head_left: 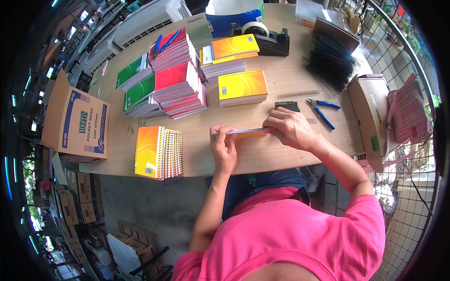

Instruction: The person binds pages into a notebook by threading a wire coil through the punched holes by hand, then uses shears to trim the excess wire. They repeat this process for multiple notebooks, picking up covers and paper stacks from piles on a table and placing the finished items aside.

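Observation:
Edge-on between my hands is a thin notebook [251, 133], with a pale upper edge and an orange cover. My left hand [224, 146] pinches its left end between thumb and fingers. At its other end, my right hand [291, 129] has its fingers closed on the corner. Just beyond the right hand lies a small dark block [287, 106]. Blue-handled cutting pliers [323, 111] lie open to the right, and a loose wire coil [300, 94] rests farther back. A stack of unbound yellow notebooks [243, 86] sits beyond my hands. Coil-bound yellow notebooks [152, 152] stand to the left.
Red notebooks [178, 79] and green notebooks [139, 91] are piled at the back left, with blue pens [168, 41] on top. A cardboard box [79, 119] stands far left. A tape dispenser [272, 43] and a heap of black coils [330, 61] occupy the back right.

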